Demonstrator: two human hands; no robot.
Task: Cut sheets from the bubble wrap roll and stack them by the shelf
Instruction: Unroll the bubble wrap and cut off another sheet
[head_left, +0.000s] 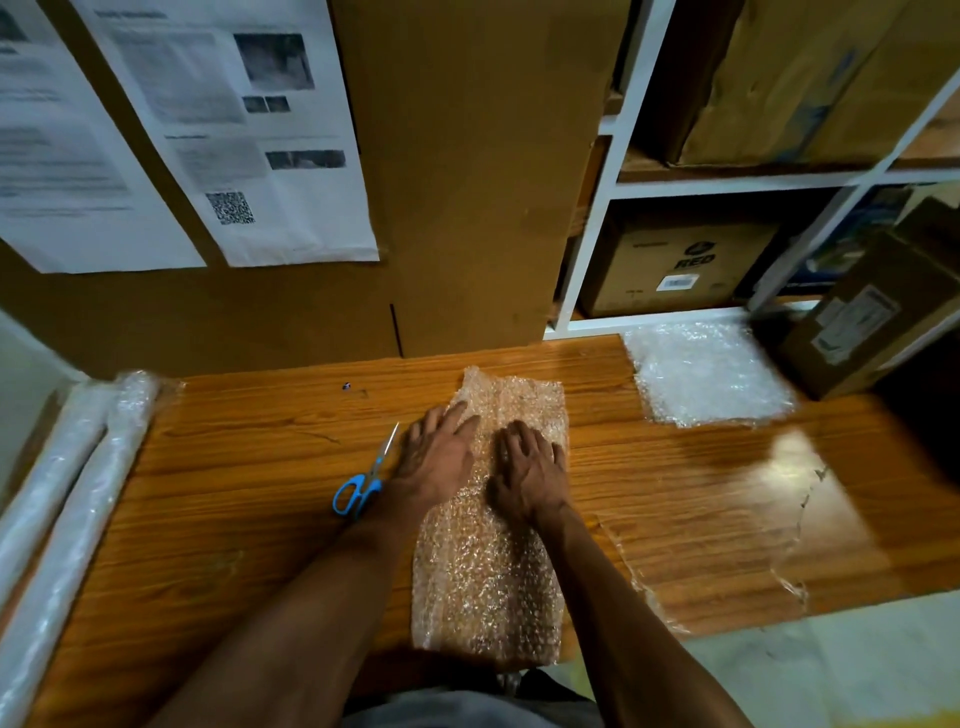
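Left hand (439, 457) and right hand (530, 470) lay side by side, fingers flat, pressing cut sheet (491, 525) on worktop (249, 467); nothing gripped. Scissors (363, 480) set down just left. Stack (709, 371) by shelf (592, 260) already begun. Roll (78, 467) at far left, plenty left; this sheet likely goes on stack next.

Scissors (363, 480) left of sheet (493, 545)

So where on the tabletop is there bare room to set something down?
Bare wood lies between the rolls and the scissors, and right of the sheet under both hands. The shelf corner is crowded by the stack and a box.
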